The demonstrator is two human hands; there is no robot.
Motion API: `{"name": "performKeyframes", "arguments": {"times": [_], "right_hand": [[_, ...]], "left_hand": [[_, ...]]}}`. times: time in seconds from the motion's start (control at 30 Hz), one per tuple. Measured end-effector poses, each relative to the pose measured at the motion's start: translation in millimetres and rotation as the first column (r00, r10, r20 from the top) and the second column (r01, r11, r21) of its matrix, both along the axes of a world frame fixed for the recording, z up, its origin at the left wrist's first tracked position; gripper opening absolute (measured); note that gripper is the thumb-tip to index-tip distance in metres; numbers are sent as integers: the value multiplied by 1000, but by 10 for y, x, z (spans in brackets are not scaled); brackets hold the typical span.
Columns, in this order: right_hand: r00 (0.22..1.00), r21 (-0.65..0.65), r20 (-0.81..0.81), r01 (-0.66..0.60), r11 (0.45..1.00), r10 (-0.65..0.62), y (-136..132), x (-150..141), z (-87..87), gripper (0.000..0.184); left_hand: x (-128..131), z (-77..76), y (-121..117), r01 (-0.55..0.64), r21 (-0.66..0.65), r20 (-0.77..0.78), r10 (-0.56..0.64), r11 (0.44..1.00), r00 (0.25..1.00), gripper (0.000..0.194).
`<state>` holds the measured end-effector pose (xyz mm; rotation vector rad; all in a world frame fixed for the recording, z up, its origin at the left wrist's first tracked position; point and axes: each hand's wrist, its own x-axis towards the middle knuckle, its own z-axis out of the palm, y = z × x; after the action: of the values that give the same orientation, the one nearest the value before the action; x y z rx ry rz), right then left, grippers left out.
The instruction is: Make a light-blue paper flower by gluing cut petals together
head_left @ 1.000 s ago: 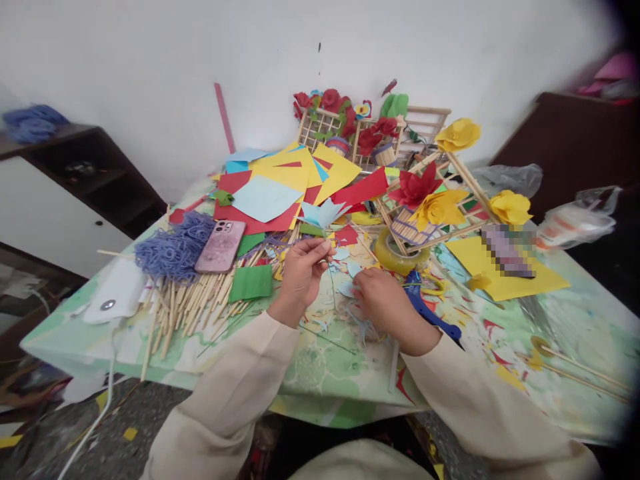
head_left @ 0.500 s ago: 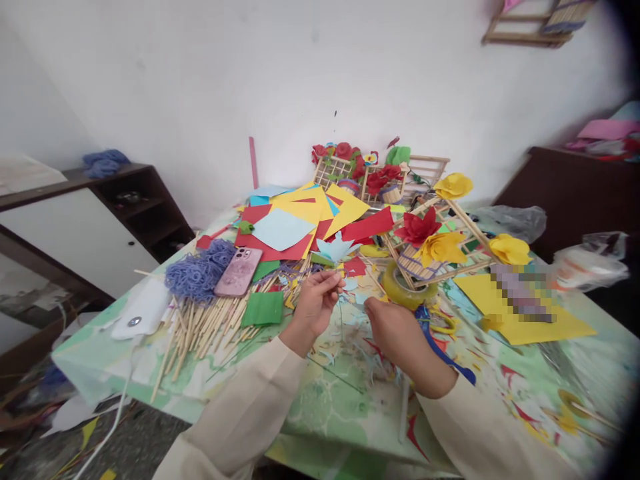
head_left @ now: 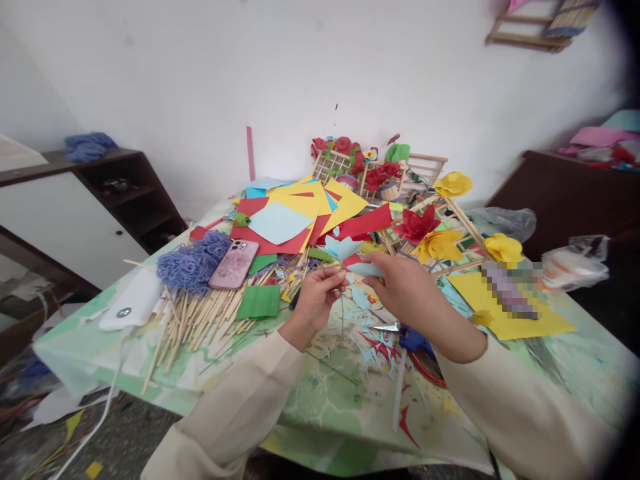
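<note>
My left hand is closed in a pinch on the thin stem of a light blue paper flower, which stands upright above the fingertips. Close beside it on the right, my right hand pinches a light blue paper petal with its tip pointing at the flower's base. Below the right hand, scissors with blue handles lie on the table, partly hidden by the wrist. Light blue and red paper scraps are scattered beneath both hands.
Thin wooden sticks, blue yarn, a phone and a white power bank lie left. Coloured sheets are piled behind. Right stand a stick lattice with red and yellow paper flowers and a yellow sheet.
My right hand has moved up and forward, bringing the light blue petal beside the flower. The scissors' blades now show below it. My left hand has stayed on the stem.
</note>
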<state>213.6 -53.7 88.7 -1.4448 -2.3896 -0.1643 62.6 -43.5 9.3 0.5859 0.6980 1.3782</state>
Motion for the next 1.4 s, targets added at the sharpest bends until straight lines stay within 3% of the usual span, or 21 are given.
{"name": "performKeyframes", "arguments": {"times": [0.23, 0.43, 0.63, 0.8, 1.4], "right_hand": [[993, -71, 118, -21, 997, 29, 75, -66, 90, 11], [986, -31, 153, -57, 998, 61, 88, -73, 131, 20], [979, 7, 204, -10, 1000, 8, 85, -83, 152, 23], [973, 5, 227, -47, 999, 45, 132, -82, 166, 21], [853, 87, 519, -112, 990, 51, 214, -283, 334, 16]], "left_hand": [[6, -10, -13, 11, 12, -22, -11, 1000, 1000, 22], [-1, -17, -8, 24, 11, -28, -24, 1000, 999, 20], [-2, -46, 5, 25, 16, -18, -25, 1000, 1000, 20], [-1, -45, 2, 45, 4, -8, -45, 999, 999, 22], [9, -15, -20, 79, -7, -10, -79, 997, 997, 22]]}}
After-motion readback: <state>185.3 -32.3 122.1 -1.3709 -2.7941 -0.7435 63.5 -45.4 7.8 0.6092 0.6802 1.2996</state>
